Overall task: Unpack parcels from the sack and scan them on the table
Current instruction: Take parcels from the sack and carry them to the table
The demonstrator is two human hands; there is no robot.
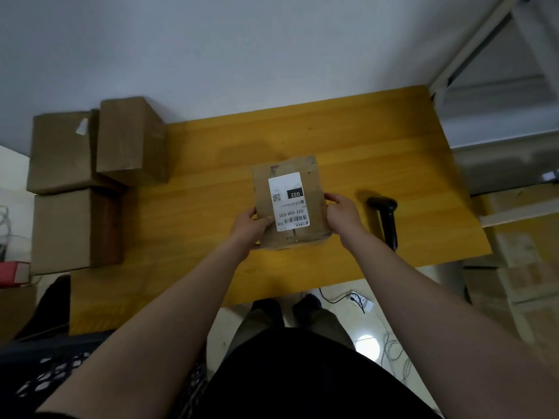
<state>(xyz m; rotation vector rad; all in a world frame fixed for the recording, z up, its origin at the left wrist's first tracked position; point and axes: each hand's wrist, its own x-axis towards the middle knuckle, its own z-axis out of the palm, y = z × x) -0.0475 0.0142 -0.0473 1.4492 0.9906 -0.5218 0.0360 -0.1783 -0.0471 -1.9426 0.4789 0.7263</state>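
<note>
The person's dark top (302, 376) filled the bottom of the view, and both arms reached forward over the yellow wooden table (363, 140). The left hand (252, 226) gripped the near left edge of a small cardboard parcel (316, 189) at mid-table, thumb on its white label (287, 204) (marked 032, barcode nearest the person). The right hand (341, 213) clasped its right edge. A black scanner (386, 217) lay just to the right, and brown boxes (60, 152) were stacked at the left end.
</note>
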